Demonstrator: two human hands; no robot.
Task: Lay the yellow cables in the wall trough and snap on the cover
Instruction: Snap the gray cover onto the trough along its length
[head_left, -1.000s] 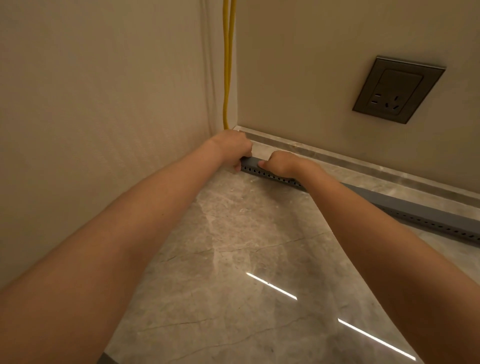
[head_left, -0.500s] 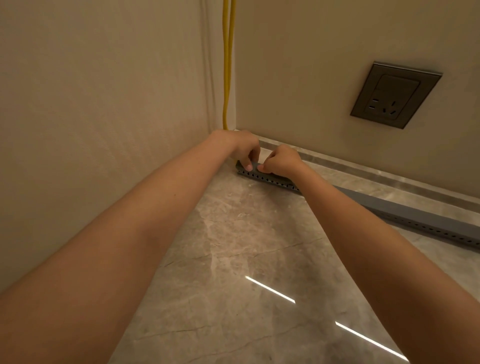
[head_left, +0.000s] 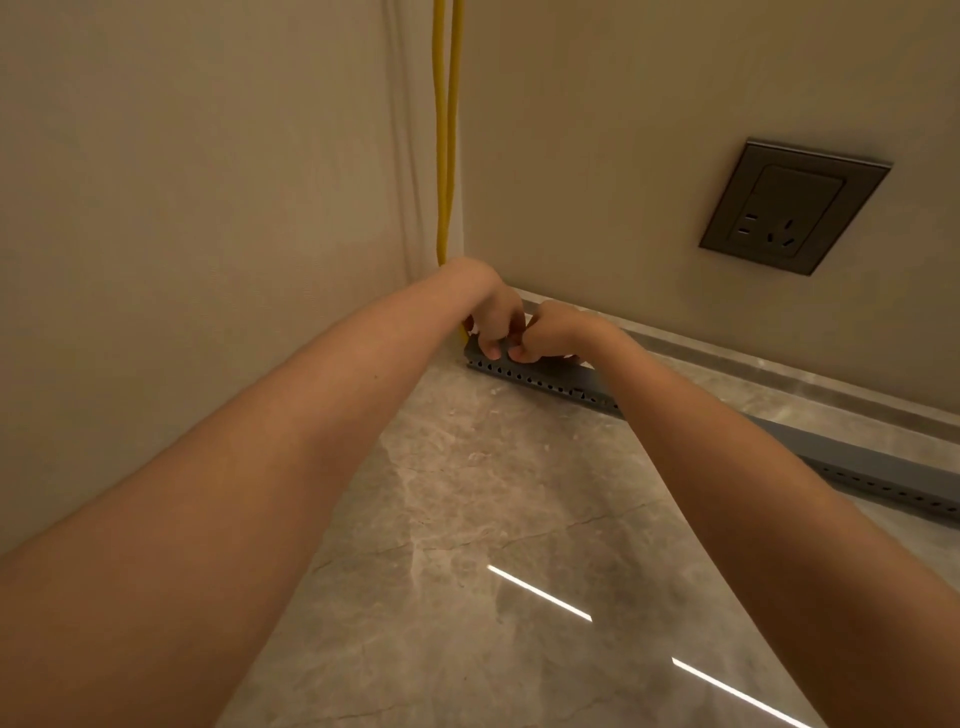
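Two yellow cables (head_left: 445, 130) run down the room corner and vanish behind my left hand (head_left: 496, 317). A grey trough (head_left: 545, 378) with a row of slots along its side lies on the floor along the right wall, its cover (head_left: 852, 452) on top further right. Both hands meet at the trough's corner end. My left hand's fingertips press on the top edge there. My right hand (head_left: 553, 332) is curled beside it, thumb and fingers pinching the same edge. A short bit of yellow cable (head_left: 464, 332) shows just left of the trough's end.
A dark wall socket (head_left: 789, 205) sits on the right wall above the trough. A stone skirting strip (head_left: 779, 374) runs along the wall's foot. The marble floor (head_left: 493, 519) reflects two bright light strips.
My hands have drawn together at the trough's corner end, fingers now pressing its top edge side by side. The view has shifted slightly.
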